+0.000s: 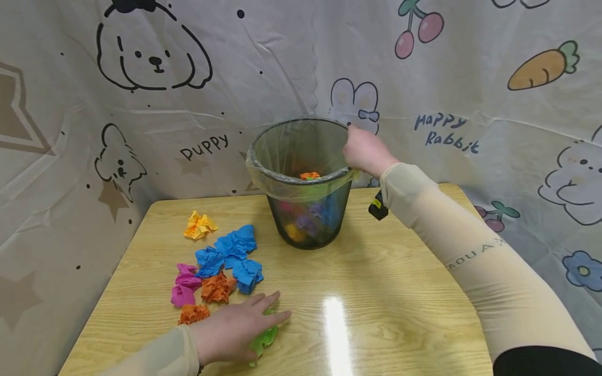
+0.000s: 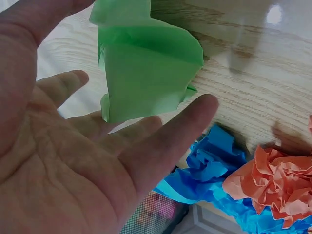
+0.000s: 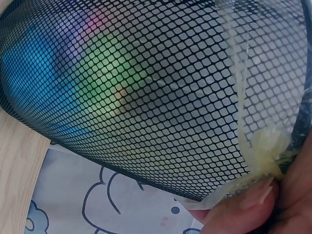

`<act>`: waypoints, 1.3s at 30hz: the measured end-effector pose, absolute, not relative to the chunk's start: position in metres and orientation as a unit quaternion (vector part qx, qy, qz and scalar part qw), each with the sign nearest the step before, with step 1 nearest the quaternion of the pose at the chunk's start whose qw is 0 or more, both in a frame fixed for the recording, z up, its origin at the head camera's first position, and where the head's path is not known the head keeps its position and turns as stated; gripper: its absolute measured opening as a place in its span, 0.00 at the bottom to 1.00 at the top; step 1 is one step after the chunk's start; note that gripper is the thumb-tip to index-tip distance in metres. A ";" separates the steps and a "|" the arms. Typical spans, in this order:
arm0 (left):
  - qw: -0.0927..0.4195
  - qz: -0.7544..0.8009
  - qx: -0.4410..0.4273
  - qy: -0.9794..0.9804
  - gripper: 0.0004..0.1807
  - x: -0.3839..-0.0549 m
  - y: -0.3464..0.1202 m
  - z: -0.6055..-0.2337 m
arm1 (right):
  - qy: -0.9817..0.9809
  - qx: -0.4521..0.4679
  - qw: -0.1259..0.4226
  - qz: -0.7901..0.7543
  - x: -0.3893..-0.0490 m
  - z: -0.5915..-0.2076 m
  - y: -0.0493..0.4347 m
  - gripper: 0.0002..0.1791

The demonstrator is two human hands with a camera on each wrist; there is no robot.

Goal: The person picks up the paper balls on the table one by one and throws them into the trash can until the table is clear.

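A black mesh wastebasket (image 1: 308, 209) lined with a thin yellowish bag (image 1: 301, 190) stands at the back of the table. My right hand (image 1: 369, 151) grips its rim on the right side; the right wrist view has the thumb (image 3: 243, 207) beside the bag's knotted edge (image 3: 268, 151). Near the front, my left hand (image 1: 235, 329) is spread over a crumpled green paper (image 1: 265, 339), partly hidden below it. In the left wrist view, the green paper (image 2: 146, 73) sits between the thumb and the outstretched fingers (image 2: 170, 131), which are not curled round it.
Left of the basket lie crumpled blue papers (image 1: 235, 245), a yellow one (image 1: 199, 225), a magenta one (image 1: 185, 284) and orange ones (image 1: 217, 287). Coloured papers (image 1: 309, 176) fill part of the basket. A patterned curtain (image 1: 282, 62) hangs behind the wooden table (image 1: 400, 292).
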State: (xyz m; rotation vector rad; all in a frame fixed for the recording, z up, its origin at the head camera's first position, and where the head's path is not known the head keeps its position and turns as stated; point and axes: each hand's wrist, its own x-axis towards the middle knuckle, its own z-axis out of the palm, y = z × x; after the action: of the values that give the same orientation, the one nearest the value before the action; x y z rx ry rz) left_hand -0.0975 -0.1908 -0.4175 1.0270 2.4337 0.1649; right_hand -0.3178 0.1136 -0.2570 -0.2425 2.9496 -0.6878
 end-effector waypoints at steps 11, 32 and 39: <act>0.217 0.051 0.392 0.893 0.47 -0.098 -0.194 -0.425 | 0.969 -0.076 0.048 -0.228 -0.318 -0.258 0.114 0.36; 0.141 0.094 0.462 0.871 0.32 -0.111 -0.184 -0.406 | 0.966 -0.057 0.056 -0.244 -0.319 -0.259 0.112 0.37; 0.121 0.064 0.451 0.882 0.31 -0.117 -0.177 -0.388 | 0.965 -0.060 0.056 -0.249 -0.319 -0.259 0.111 0.36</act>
State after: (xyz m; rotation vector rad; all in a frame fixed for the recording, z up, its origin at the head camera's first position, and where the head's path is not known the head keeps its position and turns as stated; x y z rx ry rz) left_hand -0.1169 -0.1769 -0.3883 1.3183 2.5759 0.1869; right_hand -0.3191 0.1108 -0.2587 -0.1806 2.9277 -0.7543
